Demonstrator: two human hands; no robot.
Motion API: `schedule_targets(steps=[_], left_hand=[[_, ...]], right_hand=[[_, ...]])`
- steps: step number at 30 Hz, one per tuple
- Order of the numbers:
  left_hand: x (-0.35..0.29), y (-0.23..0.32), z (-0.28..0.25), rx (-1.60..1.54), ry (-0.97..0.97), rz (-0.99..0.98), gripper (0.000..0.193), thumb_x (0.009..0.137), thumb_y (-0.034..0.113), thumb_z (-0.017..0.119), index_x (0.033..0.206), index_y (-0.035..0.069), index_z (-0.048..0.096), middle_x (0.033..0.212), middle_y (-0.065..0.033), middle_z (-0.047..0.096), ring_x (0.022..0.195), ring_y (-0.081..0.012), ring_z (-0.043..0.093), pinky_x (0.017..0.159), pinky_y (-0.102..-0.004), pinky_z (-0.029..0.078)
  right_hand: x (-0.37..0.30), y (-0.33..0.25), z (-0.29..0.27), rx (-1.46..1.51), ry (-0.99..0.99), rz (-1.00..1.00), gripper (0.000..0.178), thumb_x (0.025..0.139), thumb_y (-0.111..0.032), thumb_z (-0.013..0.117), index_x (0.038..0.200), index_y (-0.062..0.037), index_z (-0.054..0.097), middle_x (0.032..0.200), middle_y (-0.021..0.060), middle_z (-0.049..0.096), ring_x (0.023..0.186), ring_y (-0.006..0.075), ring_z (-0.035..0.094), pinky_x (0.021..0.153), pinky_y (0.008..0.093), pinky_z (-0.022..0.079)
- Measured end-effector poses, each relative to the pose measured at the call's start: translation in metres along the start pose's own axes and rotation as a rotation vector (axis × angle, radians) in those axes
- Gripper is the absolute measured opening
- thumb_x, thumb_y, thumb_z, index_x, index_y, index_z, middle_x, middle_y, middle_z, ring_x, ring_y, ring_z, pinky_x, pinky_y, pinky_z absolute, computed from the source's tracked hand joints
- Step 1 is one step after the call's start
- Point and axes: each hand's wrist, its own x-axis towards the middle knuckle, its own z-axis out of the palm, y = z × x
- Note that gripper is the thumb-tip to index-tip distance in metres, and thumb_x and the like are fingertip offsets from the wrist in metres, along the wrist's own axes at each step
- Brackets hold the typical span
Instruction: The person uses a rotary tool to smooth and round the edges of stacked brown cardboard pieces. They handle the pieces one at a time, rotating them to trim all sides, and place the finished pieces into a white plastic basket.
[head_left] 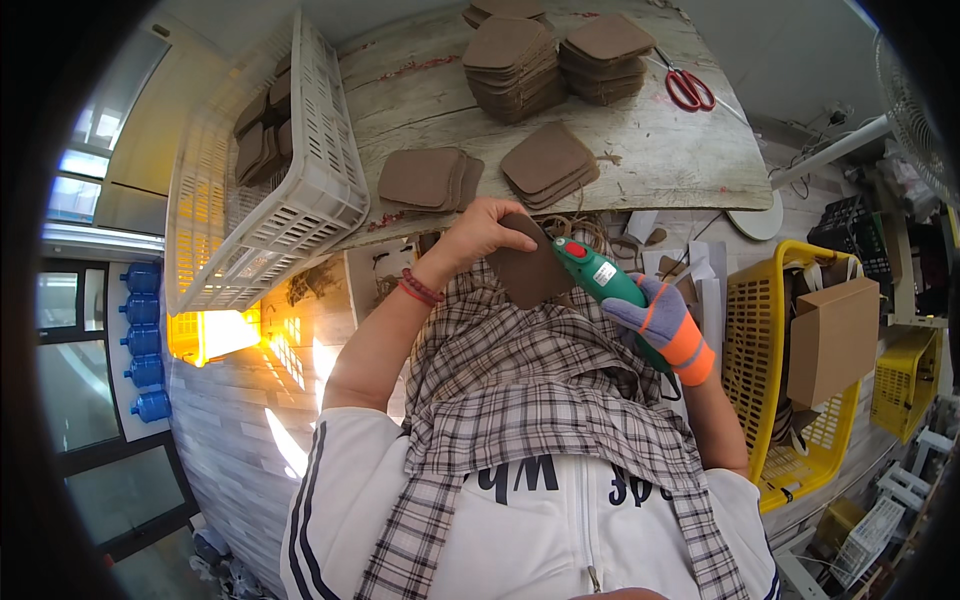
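Bare, with a red cord bracelet at the wrist, my left hand (485,238) pinches a brown, round-cornered square piece of sheet material (532,276) above my lap. My right hand (655,318), in a grey and orange work glove, is wrapped round a green handheld power tool (598,274) with a red button. The tool's front end is at the right edge of the brown piece; whether it touches cannot be seen. Just beyond, on the worn wooden table (420,105), lie a low fanned stack of similar pieces (425,178) and another stack (548,163).
Taller stacks of brown pieces (508,55) and red-handled scissors (688,90) lie farther back. At left stands a white plastic crate (325,130) holding more pieces. A yellow crate (755,350) with a cardboard box (832,335) is at right, below a fan (915,110).
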Motion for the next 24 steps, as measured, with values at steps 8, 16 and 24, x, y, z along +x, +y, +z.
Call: schedule_targets(steps=[8, 16, 24], left_hand=[[-0.004, -0.005, 0.005, -0.011, -0.098, -0.066, 0.022, 0.07, 0.001, 0.072, 0.09, 0.004, 0.065, 0.083, 0.0006, 0.065, 0.077, -0.0076, 0.059, 0.071, -0.0231, 0.047], [-0.033, 0.016, -0.103, -0.289, 0.475, 0.195, 0.027, 0.079, 0.001, 0.066, 0.104, 0.003, 0.059, 0.091, -0.0051, 0.064, 0.075, -0.0124, 0.061, 0.067, -0.0243, 0.052], [0.016, 0.006, -0.089, 1.217, 1.033, 0.564, 0.048, 0.073, 0.015, 0.07, 0.117, 0.003, 0.055, 0.119, -0.0139, 0.049, 0.112, -0.0329, 0.044, 0.094, -0.0424, 0.037]], right_hand=[[0.013, 0.001, 0.009, -0.001, -0.026, -0.03, 0.042, 0.079, -0.027, 0.073, 0.106, 0.0015, 0.059, 0.069, 0.0009, 0.06, 0.05, 0.0054, 0.051, 0.046, 0.0199, 0.041], [0.015, 0.032, 0.0, 0.054, 0.124, -0.066, 0.039, 0.08, -0.027, 0.072, 0.102, 0.0023, 0.06, 0.068, 0.0023, 0.061, 0.057, 0.0065, 0.055, 0.052, 0.0224, 0.044], [0.014, 0.052, -0.008, -0.004, 0.226, -0.075, 0.037, 0.079, -0.028, 0.072, 0.098, 0.0017, 0.061, 0.069, 0.0034, 0.062, 0.058, 0.0068, 0.055, 0.052, 0.023, 0.044]])
